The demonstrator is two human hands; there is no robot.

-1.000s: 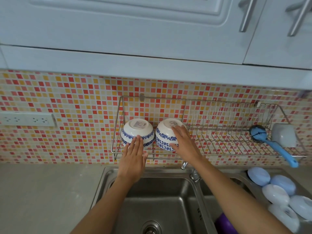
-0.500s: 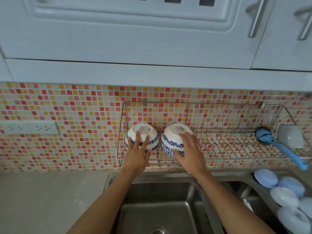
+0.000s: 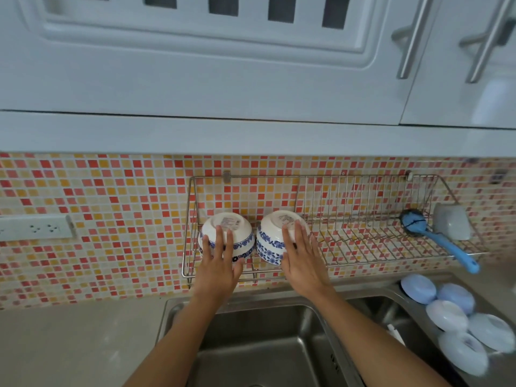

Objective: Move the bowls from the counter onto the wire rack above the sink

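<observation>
Two bowls, left bowl (image 3: 226,236) & right bowl (image 3: 275,237), sat upside down on the wire rack (image 3: 363,241), prob. so water drips off. Left hand (image 3: 219,261) & right hand (image 3: 303,261) lay flat on them, fingers spread, no grip, steadying them.

Both hands (image 3: 216,268) (image 3: 303,259) flat, fingers (image 3: 222,237) extended

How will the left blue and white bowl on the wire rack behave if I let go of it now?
The left bowl sits upside down on the wire rack, so it probably stays put. It looks like glazed ceramic: likely rigid, slick and breakable. It nearly touches the right bowl, so a nudge might clink them.
</observation>
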